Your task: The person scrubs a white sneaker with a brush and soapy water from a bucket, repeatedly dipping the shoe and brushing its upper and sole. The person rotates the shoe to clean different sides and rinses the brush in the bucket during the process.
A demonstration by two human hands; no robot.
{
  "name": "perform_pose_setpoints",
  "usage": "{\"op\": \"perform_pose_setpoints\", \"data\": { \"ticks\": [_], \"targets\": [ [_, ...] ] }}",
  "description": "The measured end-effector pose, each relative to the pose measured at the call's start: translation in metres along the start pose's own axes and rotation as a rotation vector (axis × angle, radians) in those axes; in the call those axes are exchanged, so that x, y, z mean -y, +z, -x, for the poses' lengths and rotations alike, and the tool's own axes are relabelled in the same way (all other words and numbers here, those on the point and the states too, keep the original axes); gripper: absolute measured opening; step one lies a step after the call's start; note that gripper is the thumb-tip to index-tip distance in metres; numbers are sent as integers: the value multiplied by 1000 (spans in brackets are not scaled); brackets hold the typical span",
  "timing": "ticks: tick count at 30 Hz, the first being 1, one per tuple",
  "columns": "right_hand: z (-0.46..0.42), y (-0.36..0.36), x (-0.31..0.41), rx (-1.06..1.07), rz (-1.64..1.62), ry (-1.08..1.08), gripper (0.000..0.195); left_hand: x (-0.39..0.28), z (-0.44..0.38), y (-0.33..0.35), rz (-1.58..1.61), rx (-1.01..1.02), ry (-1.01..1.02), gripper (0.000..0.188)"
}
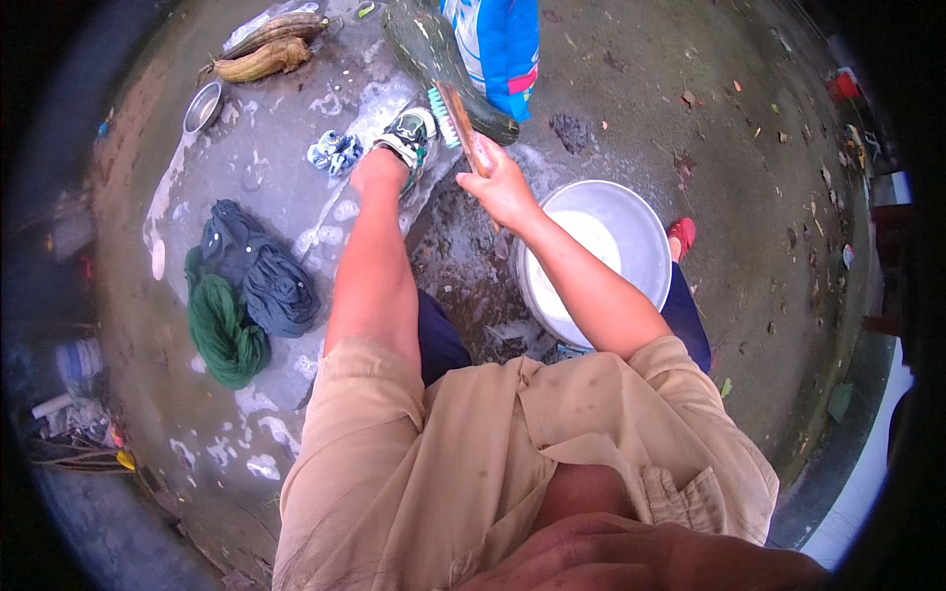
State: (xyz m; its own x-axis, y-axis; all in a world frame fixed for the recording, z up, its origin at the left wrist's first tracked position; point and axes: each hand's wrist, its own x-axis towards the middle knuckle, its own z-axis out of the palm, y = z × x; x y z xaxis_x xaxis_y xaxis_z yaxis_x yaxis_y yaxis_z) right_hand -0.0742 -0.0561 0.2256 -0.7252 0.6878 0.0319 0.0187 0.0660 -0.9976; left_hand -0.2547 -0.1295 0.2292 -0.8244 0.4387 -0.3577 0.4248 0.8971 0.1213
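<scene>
My right hand [502, 185] grips a wooden scrubbing brush [460, 122], its pale teal bristles turned towards a patterned shoe [414, 133]. My left hand [380, 168] is at the heel end of that shoe, and its fingers are largely hidden, perhaps inside the shoe. Whether the bristles touch the shoe is not clear. Left of the shoe lies a small crumpled blue-and-white cloth [334, 153]. Nearer to me are a wet dark blue-grey garment [270, 277] and a bunched green cloth [222, 332]. A metal basin [643, 236] holding whitish liquid stands below my right forearm.
Suds streak the low stone slab [244, 170]. At its far side lie a large green gourd [421, 37], two brownish gourds [266, 48] and a small metal bowl [202, 107]. A blue-and-white bag [502, 52] stands beyond the brush. A red shoe [683, 235] is beside the basin.
</scene>
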Motion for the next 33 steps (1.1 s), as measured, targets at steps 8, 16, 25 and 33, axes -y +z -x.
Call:
{"op": "perform_pose_setpoints", "data": {
  "ticks": [8, 16, 25, 33],
  "targets": [
    [-12, -5, 7, -57, 101, -27, 68, 31, 12, -42, -108, -49, 276, 37],
    [-52, 32, 3, 0, 395, -65, 73, 57, 16, -14, 501, -22, 170, 21],
    [-60, 59, -11, 128, 602, -37, 89, 52, 29, 21, 1753, 285, 44, 40],
    [-70, 67, -26, 141, 662, -189, 96, 55, -6, 34, 1796, 541, 105, 35]
  ]
}}
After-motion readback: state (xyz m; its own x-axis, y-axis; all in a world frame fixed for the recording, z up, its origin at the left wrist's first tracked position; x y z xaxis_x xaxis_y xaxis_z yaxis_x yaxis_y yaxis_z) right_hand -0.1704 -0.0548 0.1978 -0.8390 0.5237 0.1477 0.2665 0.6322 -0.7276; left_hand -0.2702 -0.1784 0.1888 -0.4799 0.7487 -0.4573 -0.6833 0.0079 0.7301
